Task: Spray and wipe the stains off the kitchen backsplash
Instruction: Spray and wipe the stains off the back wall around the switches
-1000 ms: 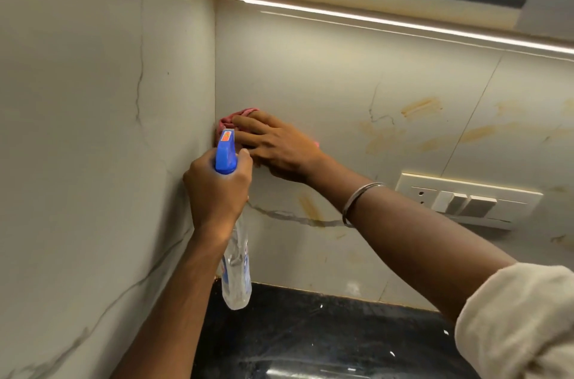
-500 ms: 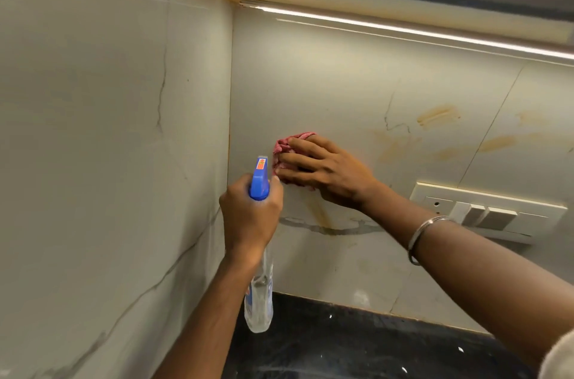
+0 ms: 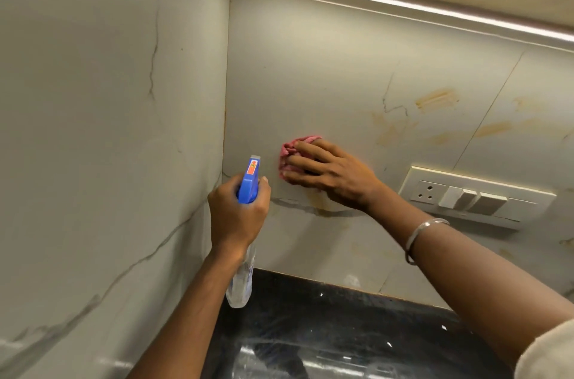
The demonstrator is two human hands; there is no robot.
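My right hand presses a bunched pink cloth flat against the pale backsplash, a little right of the wall corner. My left hand grips a clear spray bottle by its blue trigger head, nozzle pointing up at the wall just left of the cloth. Orange-brown stains mark the tile up and to the right of the cloth. A faint smear sits just below my right hand.
A white switch and socket plate is mounted on the wall to the right. The black countertop runs below. A marbled side wall closes the left. A light strip glows under the cabinet.
My right hand and the cloth slid right and down, away from the corner. My left hand kept holding the bottle beside it. The view shifted left.
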